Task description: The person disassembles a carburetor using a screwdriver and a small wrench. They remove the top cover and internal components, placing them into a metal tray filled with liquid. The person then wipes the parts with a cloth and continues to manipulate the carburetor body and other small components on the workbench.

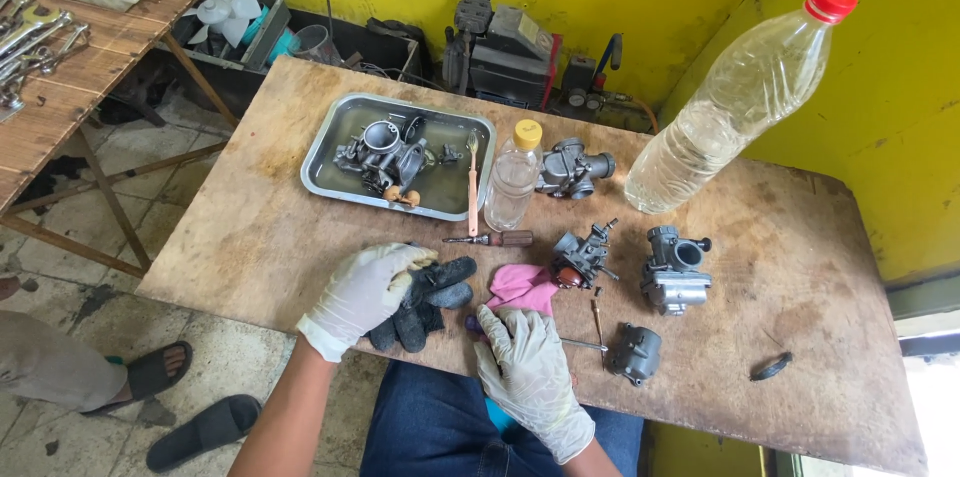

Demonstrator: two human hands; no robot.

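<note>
My left hand (365, 287), in a white glove, rests on a pair of black gloves (432, 299) near the wooden table's front edge. My right hand (525, 367), also in a white glove, lies flat on the table just below a pink cloth (520, 285); a purple-handled tool pokes out beside its fingers. A small carburetor (582, 255) sits right of the cloth, another carburetor (675, 270) further right. A grey metal bowl cover (635, 352) lies right of my right hand.
A metal tray (335, 152) holds a carburetor body in liquid. A toothbrush (472, 182), small yellow-capped bottle (513, 177), screwdriver (495, 238), third carburetor (572, 169) and large red-capped bottle (735, 102) stand behind. Another person's sandalled feet (160, 372) are at lower left.
</note>
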